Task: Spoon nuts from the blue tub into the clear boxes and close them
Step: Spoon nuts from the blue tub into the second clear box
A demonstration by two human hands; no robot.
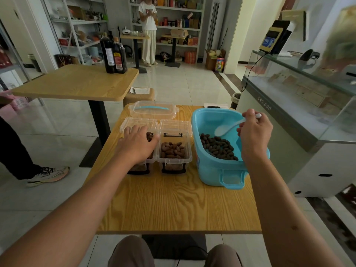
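Bench (173, 205) bare nearest the person. Left hand (137, 145) lies palm-down on the left clear box (141, 166), fingers loosely spread over its open top, likely to steady it. Just right of that hand, the second clear box (174, 151) holds nuts (173, 152), lid hinged back. Right hand (254, 134) pinches the white spoon (227, 128) handle, bowl empty above the nuts inside the blue tub (231, 174), apparently poised to scoop. Beyond the left hand sits a clear lid (153, 109).
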